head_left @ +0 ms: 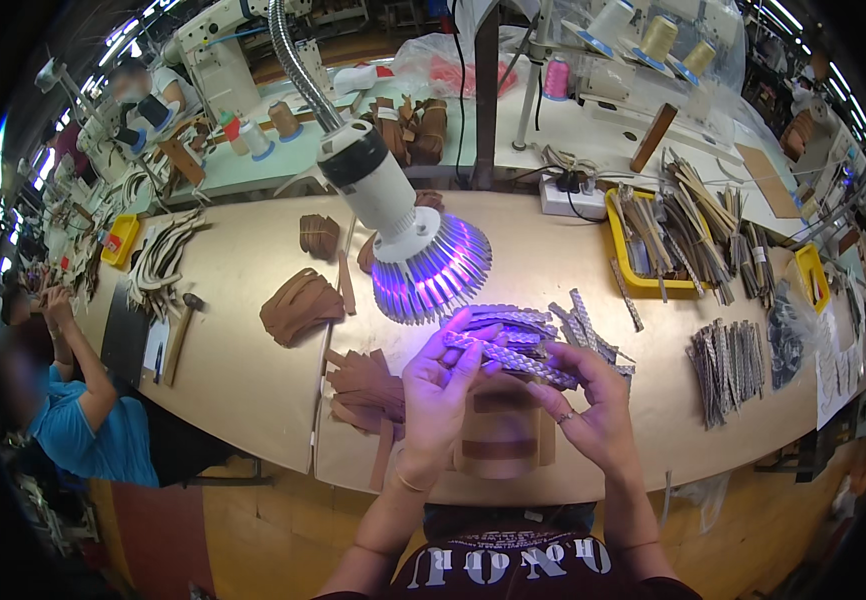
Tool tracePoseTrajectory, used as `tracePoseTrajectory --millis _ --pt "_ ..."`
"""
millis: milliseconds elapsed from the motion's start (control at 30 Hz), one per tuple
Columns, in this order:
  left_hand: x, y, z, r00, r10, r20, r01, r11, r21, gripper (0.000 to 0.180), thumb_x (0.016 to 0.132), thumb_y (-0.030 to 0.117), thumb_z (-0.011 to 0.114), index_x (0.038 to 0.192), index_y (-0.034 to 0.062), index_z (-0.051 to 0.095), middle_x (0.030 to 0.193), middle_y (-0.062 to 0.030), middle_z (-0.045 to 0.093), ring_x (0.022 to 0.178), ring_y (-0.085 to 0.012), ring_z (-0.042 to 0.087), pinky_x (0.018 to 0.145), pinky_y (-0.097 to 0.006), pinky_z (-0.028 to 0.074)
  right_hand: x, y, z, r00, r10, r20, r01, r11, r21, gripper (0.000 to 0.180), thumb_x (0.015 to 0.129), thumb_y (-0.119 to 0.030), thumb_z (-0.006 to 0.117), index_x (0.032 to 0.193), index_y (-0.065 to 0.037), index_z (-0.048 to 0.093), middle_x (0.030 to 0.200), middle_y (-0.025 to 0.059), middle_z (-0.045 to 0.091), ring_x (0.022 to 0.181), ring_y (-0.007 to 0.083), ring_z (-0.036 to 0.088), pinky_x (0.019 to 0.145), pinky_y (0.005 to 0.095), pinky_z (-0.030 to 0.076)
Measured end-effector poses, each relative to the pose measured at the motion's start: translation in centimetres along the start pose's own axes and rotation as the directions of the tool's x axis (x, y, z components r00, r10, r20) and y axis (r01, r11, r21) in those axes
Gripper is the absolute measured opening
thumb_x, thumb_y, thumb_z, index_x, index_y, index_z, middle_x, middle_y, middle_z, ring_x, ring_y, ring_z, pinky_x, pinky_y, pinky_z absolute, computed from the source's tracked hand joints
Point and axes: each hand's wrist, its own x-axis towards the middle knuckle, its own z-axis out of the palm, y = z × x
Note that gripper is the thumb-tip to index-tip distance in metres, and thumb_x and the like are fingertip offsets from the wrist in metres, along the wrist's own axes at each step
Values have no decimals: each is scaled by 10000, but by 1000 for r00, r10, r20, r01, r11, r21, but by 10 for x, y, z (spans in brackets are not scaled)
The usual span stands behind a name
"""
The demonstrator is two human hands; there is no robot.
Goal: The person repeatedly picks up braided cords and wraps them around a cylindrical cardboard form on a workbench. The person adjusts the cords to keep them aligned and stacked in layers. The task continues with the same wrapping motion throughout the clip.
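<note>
Both hands work at the near edge of the pale tan worktop (253,330), under a gooseneck lamp with a white finned head casting violet light (415,250). The left hand (435,395) and the right hand (593,400) each have their grip closed on the same long braided strip of silver-grey material (509,357), held level just above the worktop and lit violet.

Judging from the piles, the work looks to be midway. A small heap of similar braided strips (593,335) lies just beyond the hands, and a larger fanned batch of grey braided strips (728,365) sits further right. Brown leather strips and offcuts (363,385) lie left of the hands, and a yellow tray of long strips (653,240) stands behind.
</note>
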Motion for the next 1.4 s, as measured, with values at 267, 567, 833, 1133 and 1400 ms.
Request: tracePoseTrajectory --millis 267,567,833,1133,1400 --pt "-11 1 2 995 16 103 -22 998 56 361 952 10 575 1309 -15 527 1184 -148 639 1020 -194 655 877 -313 570 13 -24 -3 982 -128 137 180 853 -491 244 834 -112 739 1050 -24 669 875 98 662 788 229 639 707 335 489" --pt "-51 -12 -34 881 448 154 -396 519 757 334 829 57 718 1156 12 659 1081 -151 633 953 -270 642 803 -349 526 9 -35 -5 974 149 170 -42 858 -512 154 871 -204 693 932 -67 659 698 76 631 609 274 576 682 371 420" --pt "-75 -33 -44 939 284 193 -318 507 801 282 834 67 714 1106 3 676 1145 -159 602 936 -289 635 825 -373 517 3 -22 9 902 342 262 -235 900 -367 230 862 -195 741 812 13 655 615 39 592 566 82 515 533 249 414" --pt "-79 -41 -47 929 304 212 -341 477 810 331 827 74 724 1148 15 671 1192 -167 579 967 -293 620 849 -374 513 4 -14 25 875 409 260 -300 879 -371 220 863 -159 719 823 50 666 650 52 625 607 75 545 562 265 446" --pt "-79 -39 -47 931 290 222 -341 476 811 367 830 85 724 1191 48 669 1199 -162 578 986 -288 607 855 -371 511 3 -10 30 873 437 214 -362 878 -314 257 861 -205 712 812 43 667 598 89 608 531 103 535 509 288 431"
